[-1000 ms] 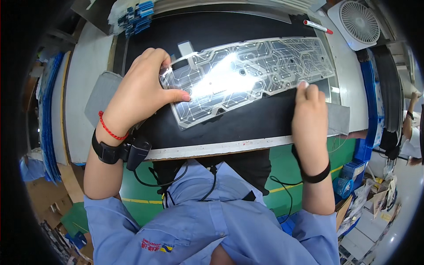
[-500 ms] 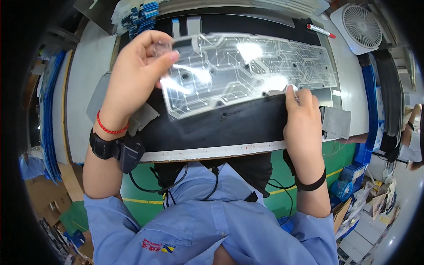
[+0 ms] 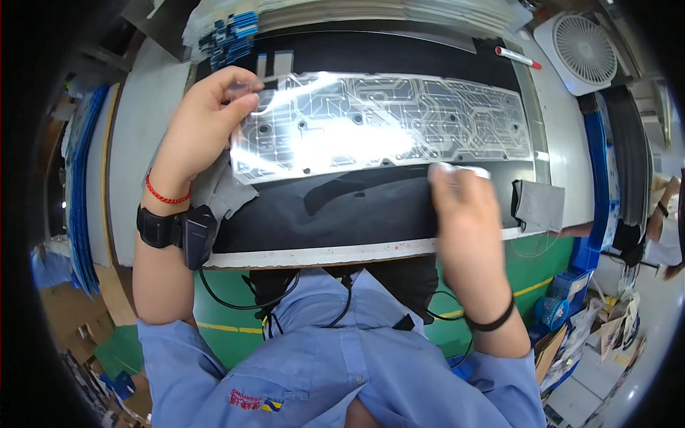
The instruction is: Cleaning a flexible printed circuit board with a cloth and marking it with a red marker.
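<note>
A clear keyboard membrane point(image 3: 421, 107) with silvery circuit traces and dark round holes lies over the black work surface, bright glare across its middle. At its upper left corner, my left hand point(image 3: 217, 114) pinches the edge between thumb and fingers. Two pale flat connector tails point(image 3: 282, 63) show at the far edge by that corner. My right hand point(image 3: 467, 207), smeared by motion, is just below the membrane's near edge, fingers curled. A small white thing point(image 3: 479, 172) shows at its fingertips; its kind is unclear.
A grey cloth pad point(image 3: 540, 207) lies on the right, another grey cloth point(image 3: 227, 196) by my left wrist. Farther off are a red-and-white marker point(image 3: 519, 58), a white fan point(image 3: 581, 53), blue-and-white strips point(image 3: 232, 39) and stacked clear sheets point(image 3: 385, 13).
The membrane has come down flatter and shifted left with my left hand. My right hand has moved left and down, off the membrane's near edge.
</note>
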The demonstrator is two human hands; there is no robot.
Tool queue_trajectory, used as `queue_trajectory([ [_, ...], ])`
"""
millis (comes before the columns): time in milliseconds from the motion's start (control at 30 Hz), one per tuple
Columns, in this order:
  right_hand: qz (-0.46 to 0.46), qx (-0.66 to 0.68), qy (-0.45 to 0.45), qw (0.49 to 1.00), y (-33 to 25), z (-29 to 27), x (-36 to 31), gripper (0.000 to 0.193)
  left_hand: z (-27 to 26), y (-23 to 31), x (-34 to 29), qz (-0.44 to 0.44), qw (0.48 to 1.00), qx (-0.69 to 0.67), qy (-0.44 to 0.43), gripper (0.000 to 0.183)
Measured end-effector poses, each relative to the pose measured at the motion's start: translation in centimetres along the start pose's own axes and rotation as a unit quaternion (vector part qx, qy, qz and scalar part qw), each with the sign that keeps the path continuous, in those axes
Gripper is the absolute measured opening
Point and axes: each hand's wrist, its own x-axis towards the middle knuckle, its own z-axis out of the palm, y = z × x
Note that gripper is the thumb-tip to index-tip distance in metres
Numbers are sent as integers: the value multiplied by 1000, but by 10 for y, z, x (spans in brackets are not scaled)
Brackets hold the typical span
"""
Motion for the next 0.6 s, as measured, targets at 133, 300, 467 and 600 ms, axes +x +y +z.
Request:
queue_trajectory([
  [133,20,-15,64,998,26,5,-3,43,2,5,-1,-28,996,60,-57,10],
  [300,-18,14,4,1000,-24,22,25,22,-3,2,3,-27,995,64,-68,8],
  [467,-82,64,64,993,-55,29,32,10,-3,2,6,-31,996,40,-77,6],
  [600,47,-36,31,998,20,20,18,27,-6,-3,-2,-45,997,27,-62,6],
])
